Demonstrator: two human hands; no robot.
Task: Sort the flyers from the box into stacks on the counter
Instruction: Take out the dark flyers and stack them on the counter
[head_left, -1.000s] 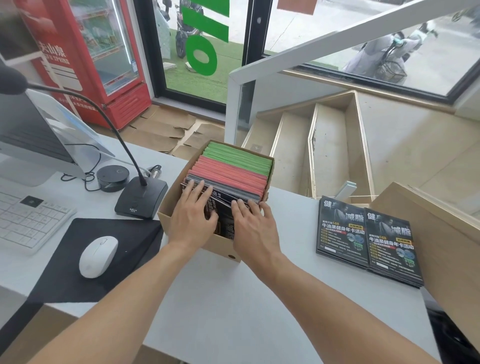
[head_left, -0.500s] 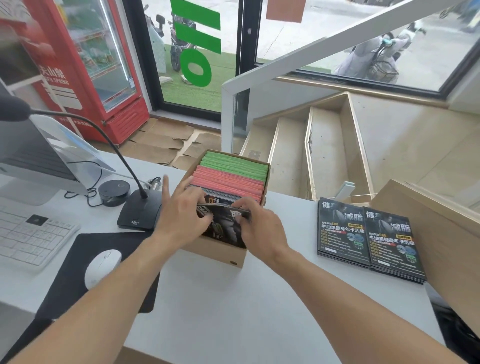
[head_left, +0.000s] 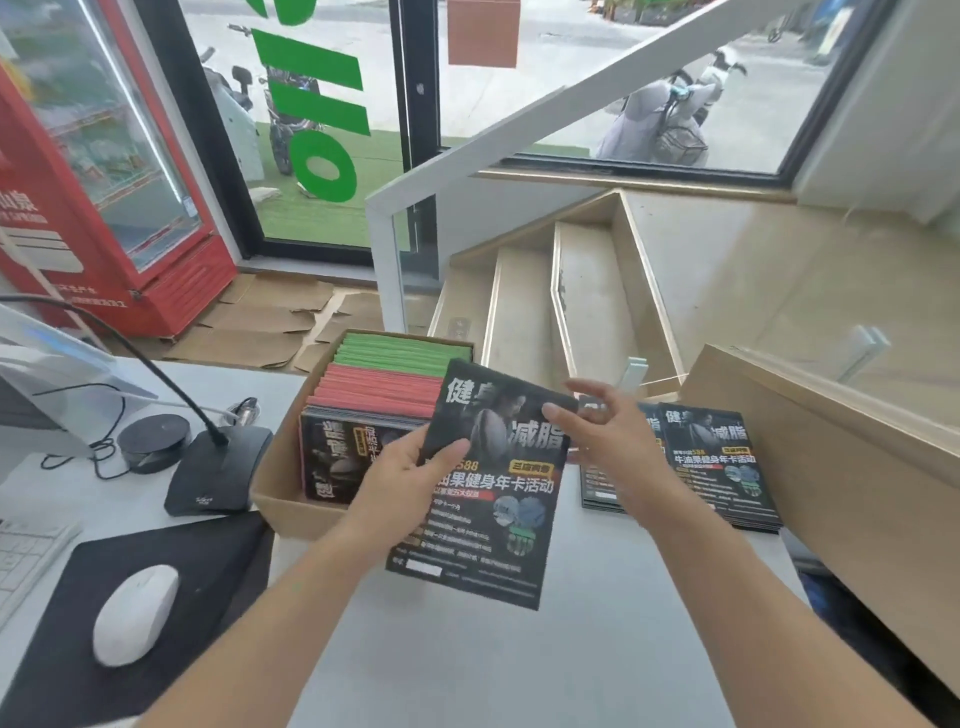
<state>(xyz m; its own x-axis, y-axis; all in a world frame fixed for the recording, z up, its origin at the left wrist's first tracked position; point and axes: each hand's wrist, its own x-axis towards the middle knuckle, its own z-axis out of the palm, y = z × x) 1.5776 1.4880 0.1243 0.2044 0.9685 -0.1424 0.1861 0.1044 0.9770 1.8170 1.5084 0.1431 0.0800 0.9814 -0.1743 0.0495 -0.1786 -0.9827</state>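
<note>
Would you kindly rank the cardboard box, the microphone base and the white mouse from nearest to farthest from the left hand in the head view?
From the left hand, holding the black flyer:
1. Cardboard box, right beside the hand, to its left.
2. Microphone base, farther left, past the box.
3. White mouse, farthest, down-left on the black mouse pad.

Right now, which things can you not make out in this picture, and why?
- Left stack on the counter, head view: mostly hidden by the right hand.
- Black flyers in the box: partly covered by the left hand and the held flyer.
- Small print on the held flyer: blurred.
- Keyboard: cut off by the left edge.
</note>
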